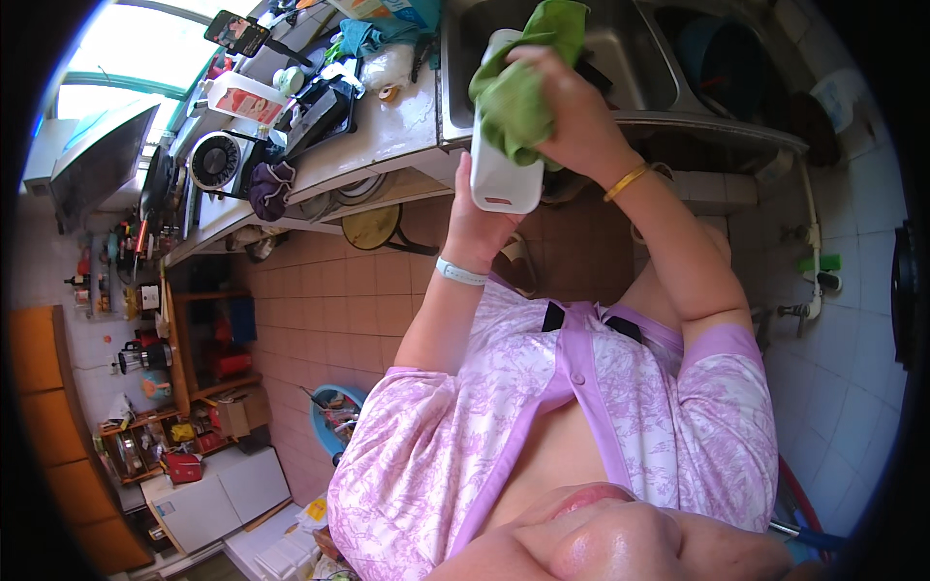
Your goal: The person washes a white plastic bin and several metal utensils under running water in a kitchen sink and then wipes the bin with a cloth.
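My left hand [474, 226], with a pale band on its wrist, holds a long white plastic box or tray [506, 181] from below by its near end. A slot shows in that end. My right hand [577, 109], with a gold bracelet on its wrist, grips a green cloth [517, 109] and presses it on the box's upper face. Part of the cloth hangs past the far end and hides much of that face. Both hands are raised in front of the stainless steel sink [632, 65]. What the box holds, if anything, is hidden.
Left of the sink, the worktop [385, 131] bears a bottle [247, 98], a dark tray [320, 120], a gas burner [216, 160] and a phone [237, 33] on a stand. A round stool [372, 225] stands under the counter. A blue basin [338, 407] sits on the tiled floor.
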### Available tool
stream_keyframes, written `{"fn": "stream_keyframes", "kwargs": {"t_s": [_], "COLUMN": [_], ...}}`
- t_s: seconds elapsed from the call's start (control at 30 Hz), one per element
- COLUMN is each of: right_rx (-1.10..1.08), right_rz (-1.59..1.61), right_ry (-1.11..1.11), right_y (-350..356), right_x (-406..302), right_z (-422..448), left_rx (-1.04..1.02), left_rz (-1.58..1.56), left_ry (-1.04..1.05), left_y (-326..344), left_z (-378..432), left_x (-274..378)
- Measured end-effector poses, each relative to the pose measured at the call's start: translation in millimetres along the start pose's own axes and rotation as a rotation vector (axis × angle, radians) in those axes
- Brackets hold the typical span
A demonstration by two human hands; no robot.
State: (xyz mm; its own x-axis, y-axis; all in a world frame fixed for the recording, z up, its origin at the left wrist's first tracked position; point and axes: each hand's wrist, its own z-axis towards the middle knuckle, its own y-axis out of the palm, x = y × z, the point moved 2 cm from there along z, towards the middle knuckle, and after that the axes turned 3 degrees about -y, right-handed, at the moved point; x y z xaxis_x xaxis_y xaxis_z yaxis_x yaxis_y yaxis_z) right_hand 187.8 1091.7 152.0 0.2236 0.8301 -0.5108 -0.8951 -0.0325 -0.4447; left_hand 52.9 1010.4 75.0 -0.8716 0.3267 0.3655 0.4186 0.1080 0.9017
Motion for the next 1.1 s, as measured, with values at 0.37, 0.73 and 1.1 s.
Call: {"fn": "stream_keyframes", "kwargs": {"t_s": [0.37,0.73,1.1], "right_rx": [-0.208,-0.539,-0.104], "right_rz": [-0.433,0.104,1.338], "right_ry": [-0.077,0.035,0.669], "right_y": [19.7,46.3,-64.9], "right_x": [18.4,7.7,44.2], "right_z": [-20.3,-34.4,-9.5], "left_rx": [0.139,0.190,-0.053], "left_rz": [0.329,0.561,0.252], "left_ry": [0.078,0.270,0.261], "left_y": [8.8,6.8,14.8], "left_z": [-3.6,12.4,22.0], "left_x": [-3.0,22.9,79.1]}}
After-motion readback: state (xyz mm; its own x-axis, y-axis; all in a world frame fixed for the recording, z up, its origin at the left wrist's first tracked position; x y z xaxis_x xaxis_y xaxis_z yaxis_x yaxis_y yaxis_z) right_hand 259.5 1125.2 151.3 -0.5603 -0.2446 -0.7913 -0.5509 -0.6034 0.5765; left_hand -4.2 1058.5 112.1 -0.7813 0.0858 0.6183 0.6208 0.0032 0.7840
